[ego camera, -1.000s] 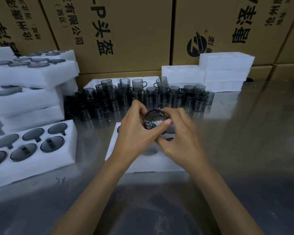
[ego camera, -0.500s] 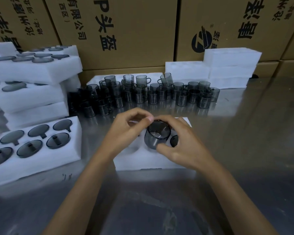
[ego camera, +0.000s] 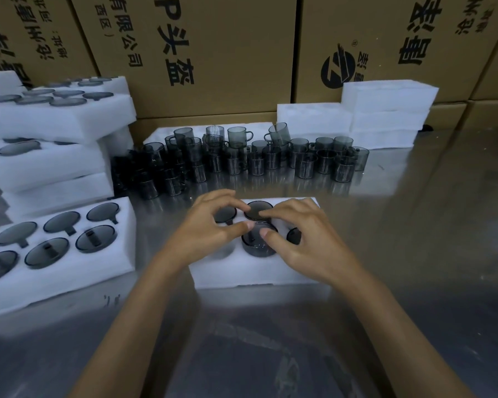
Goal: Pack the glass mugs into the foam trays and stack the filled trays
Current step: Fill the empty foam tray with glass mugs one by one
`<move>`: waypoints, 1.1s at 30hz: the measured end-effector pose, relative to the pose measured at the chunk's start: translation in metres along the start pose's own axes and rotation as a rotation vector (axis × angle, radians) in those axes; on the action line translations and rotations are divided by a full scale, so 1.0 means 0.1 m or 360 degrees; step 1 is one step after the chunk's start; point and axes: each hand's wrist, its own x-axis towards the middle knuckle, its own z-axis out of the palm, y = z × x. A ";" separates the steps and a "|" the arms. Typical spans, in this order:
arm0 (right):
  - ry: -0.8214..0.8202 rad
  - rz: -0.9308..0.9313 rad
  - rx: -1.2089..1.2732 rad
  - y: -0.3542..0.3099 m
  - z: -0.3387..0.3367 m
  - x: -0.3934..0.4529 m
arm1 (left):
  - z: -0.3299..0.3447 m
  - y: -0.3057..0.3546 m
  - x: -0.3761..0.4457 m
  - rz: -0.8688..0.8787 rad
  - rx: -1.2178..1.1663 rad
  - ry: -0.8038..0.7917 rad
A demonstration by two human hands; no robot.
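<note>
A white foam tray (ego camera: 256, 272) lies on the steel table in front of me. A smoky grey glass mug (ego camera: 255, 247) stands partly sunk in its front middle hole. My left hand (ego camera: 210, 231) and my right hand (ego camera: 302, 237) both pinch the mug's rim with thumb and fingers. Two mugs sit flush in the tray's back holes, one of them (ego camera: 256, 211) just beyond my fingers. Another dark mug (ego camera: 294, 235) shows by my right hand. Several loose mugs (ego camera: 256, 159) crowd the table behind the tray.
A filled foam tray (ego camera: 55, 271) lies at the left front. Filled trays are stacked (ego camera: 49, 156) at the left rear. Foam blocks (ego camera: 385, 110) are piled at the right rear. Cardboard boxes (ego camera: 213, 53) wall off the back. Bare steel table (ego camera: 414, 225) stretches to the right.
Both hands have brought the mug down from above the tray into the front middle hole. My view has tilted slightly.
</note>
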 end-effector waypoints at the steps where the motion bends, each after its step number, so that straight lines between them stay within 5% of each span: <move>1: 0.0001 0.0002 -0.0061 0.02 -0.01 -0.01 | 0.00 -0.02 0.00 -0.0039 0.0062 -0.0023; 7: -0.0256 0.0216 -0.0307 0.12 -0.03 0.00 | 0.01 -0.07 0.00 -0.0217 0.0059 -0.0171; 18: -0.0085 0.0267 -0.0208 0.14 0.00 -0.01 | 0.08 -0.06 -0.05 0.0030 -0.0120 0.0099; 22: 0.0127 0.0387 -0.0167 0.23 -0.03 0.02 | 0.15 -0.06 -0.04 0.0124 -0.0306 0.0175; 24: 0.0267 0.0591 0.0300 0.28 -0.09 0.07 | 0.20 -0.12 0.00 0.0081 -0.0462 0.0228; 27: 0.0665 0.0874 0.0896 0.40 -0.21 0.08 | 0.18 -0.29 0.10 -0.0147 -0.0741 0.0675; 30: 0.0921 0.1172 0.1101 0.58 -0.20 0.04 | 0.07 -0.58 0.26 -0.0488 -0.0412 0.0982; 33: 0.1034 0.1301 0.1067 0.73 -0.10 0.04 | -0.01 -0.76 0.49 -0.0599 -0.0166 0.0898</move>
